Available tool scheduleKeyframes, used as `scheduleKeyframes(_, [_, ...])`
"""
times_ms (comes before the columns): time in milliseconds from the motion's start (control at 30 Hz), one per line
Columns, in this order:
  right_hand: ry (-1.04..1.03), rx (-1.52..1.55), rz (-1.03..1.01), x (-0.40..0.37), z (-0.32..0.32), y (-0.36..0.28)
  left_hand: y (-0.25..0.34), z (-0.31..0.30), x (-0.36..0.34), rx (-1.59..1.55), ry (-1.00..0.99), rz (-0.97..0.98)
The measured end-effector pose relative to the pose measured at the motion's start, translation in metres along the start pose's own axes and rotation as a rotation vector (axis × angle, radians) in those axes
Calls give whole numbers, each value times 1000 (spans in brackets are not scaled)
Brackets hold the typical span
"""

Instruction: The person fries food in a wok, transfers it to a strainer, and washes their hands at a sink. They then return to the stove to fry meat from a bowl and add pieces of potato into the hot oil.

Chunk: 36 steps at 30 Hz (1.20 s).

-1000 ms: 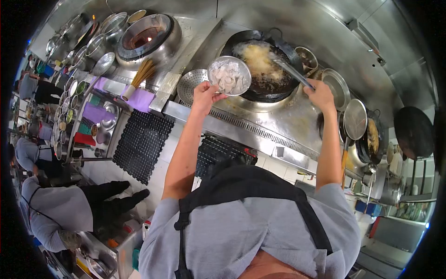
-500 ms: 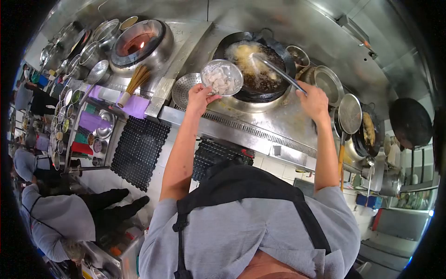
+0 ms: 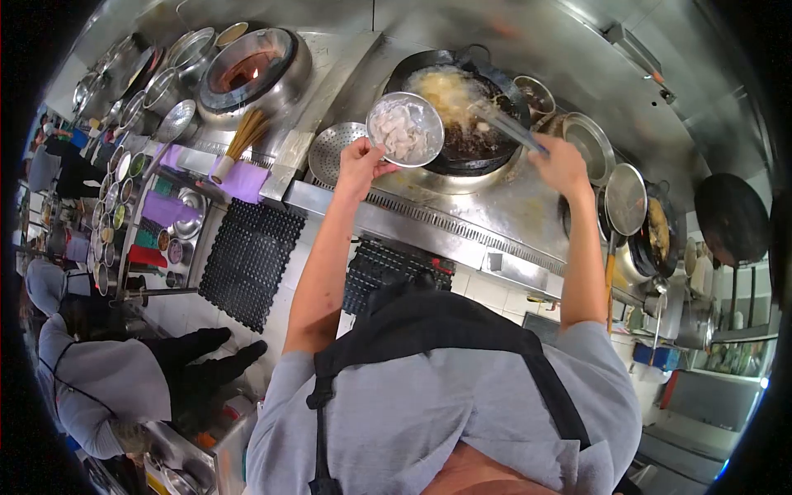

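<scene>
My left hand (image 3: 360, 170) grips the near-left rim of a round metal bowl (image 3: 434, 142). Pale raw meat pieces (image 3: 401, 134) with a wet, whitish coating lie in it. The bowl hangs over the left edge of a large black wok (image 3: 402, 73). Bubbling oil and yellowish food (image 3: 450, 92) fill part of the wok. My right hand (image 3: 563, 167) is closed around the handle end of a long metal ladle (image 3: 513, 130), which is smeared by motion. The ladle's head is in the wok and cannot be made out clearly.
A perforated strainer (image 3: 330, 153) sits left of the wok. Right of it are metal pots (image 3: 587, 142), a mesh skimmer (image 3: 625, 200) and a second wok (image 3: 657, 227) holding browned food. A lit burner (image 3: 247, 76) and bamboo brush (image 3: 241, 145) stand left. A co-worker (image 3: 115, 384) is at lower left.
The bowl has shifted slightly right, closer over the wok, and its contents tilt more into view. My right hand and the ladle have moved a little right, with the ladle sweeping through the oil.
</scene>
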State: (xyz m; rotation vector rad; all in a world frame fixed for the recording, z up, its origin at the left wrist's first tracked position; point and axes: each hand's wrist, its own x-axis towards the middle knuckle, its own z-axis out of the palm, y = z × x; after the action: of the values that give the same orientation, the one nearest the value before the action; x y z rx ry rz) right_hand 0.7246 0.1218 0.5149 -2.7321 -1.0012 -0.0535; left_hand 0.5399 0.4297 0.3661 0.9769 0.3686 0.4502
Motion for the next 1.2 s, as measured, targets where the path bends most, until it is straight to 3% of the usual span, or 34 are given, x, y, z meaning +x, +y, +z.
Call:
scheduleKeyframes(100, [-135,-121,-101,-24,1,-56,5,3,0,110,-22,40])
scheduleKeyframes(200, [-117,-263,-126,-13,35,-60,3,3,9,155,-45,58])
scheduleKeyframes(333, [11,-183,-77,-28,15,-45,-2,-5,16,137,45,73])
scheduleKeyframes(467, [-51,-86,52,-31,9,-11,-2,-15,22,102,153,91])
scheduleKeyframes(667, [-100,-57,186,-3,76,66,-14,-25,42,115,89,61])
scheduleKeyframes(733, [-75,-117,237,-7,53,41,-12,-23,45,131,47,71])
scheduleKeyframes(833, [-16,-29,115,-21,11,-12,-7,-8,36,121,5,60])
scheduleKeyframes(933, [-52,14,-31,-26,12,-56,-8,6,38,149,-54,49])
scheduleKeyframes(1033, [-46,-120,-59,-18,41,-67,-10,11,40,165,-65,26])
scheduleKeyframes(1200, [-132,-10,23,-32,24,-44,-17,-14,47,125,50,9])
